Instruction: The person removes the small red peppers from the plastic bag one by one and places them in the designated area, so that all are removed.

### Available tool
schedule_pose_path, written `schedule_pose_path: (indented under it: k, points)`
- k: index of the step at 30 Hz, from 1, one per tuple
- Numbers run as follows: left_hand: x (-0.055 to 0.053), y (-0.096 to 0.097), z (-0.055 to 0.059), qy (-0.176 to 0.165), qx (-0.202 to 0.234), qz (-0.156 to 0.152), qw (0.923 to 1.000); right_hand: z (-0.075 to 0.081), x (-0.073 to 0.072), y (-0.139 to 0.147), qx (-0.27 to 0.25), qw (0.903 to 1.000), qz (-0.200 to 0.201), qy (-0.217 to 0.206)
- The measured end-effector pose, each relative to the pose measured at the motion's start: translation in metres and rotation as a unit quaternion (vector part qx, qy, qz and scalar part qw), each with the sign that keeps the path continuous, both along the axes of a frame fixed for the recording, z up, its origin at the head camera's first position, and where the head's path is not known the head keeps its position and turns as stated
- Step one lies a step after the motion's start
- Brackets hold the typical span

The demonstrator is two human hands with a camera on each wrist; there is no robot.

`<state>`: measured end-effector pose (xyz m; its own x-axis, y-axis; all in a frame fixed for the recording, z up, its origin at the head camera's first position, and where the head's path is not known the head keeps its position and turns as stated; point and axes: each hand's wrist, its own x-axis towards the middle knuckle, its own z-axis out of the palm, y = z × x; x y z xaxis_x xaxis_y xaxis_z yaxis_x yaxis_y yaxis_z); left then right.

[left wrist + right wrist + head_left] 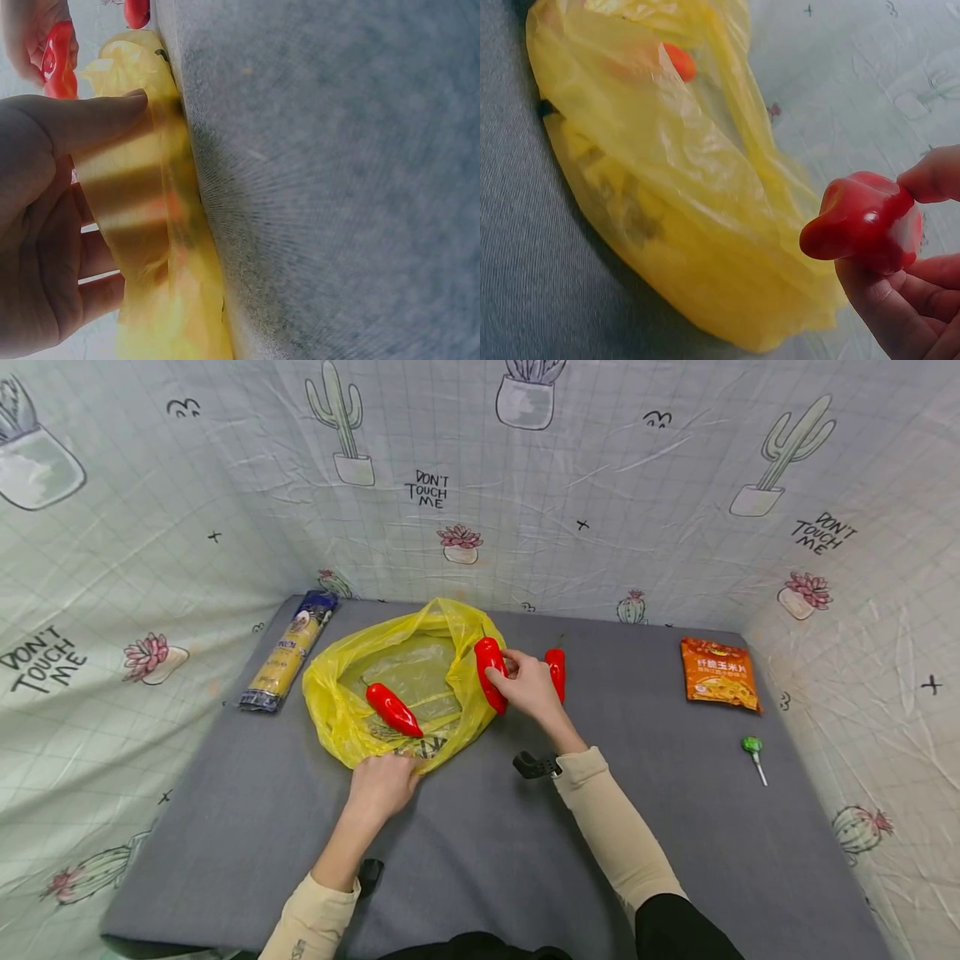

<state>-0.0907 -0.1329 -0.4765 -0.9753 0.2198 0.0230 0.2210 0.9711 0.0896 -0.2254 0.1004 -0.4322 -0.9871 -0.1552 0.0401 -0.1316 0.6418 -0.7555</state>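
Beyond the left fingers and off to their left, a blue-and-yellow packet (288, 652) lies slantwise on the grey counter (637, 802). The yellow bag (324, 693) spreads directly ahead of those fingers, its mouth wide, with one red pepper (393, 709) inside, just past the left hand (383, 785). That hand grips the bag's near rim, the thumb on the outer face and the other fingers behind the thin film. To the right of the bag's opening, a second pepper (486, 655) sits between the right hand's (531, 683) thumb and fingertips, which are closed on it in a pinch; from the head view it overlaps the bag's right edge, but whether they touch I cannot tell. A third pepper (557, 670) lies just right of the right fingers, partly hidden by that hand. Well to the right of them are an orange packet (720, 675) and, nearer the person, a green lollipop (752, 744).
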Motion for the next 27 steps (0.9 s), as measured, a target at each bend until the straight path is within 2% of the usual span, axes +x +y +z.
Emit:
schedule_pose_path:
  k: [6, 16, 27]
  points:
    - [-0.003, -0.001, 0.000, 0.003, -0.003, -0.005, 1.0000, -0.003, -0.001, 0.011, -0.016, 0.9998, -0.011, -0.010]
    - [0.000, 0.000, -0.001, 0.001, 0.002, -0.002, 1.0000, -0.004, -0.001, 0.028, 0.004, 0.9994, -0.032, -0.014]
    - [0.001, 0.003, 0.002, -0.006, 0.007, -0.001, 1.0000, -0.001, -0.002, 0.055, -0.001, 0.9978, -0.066, -0.013]
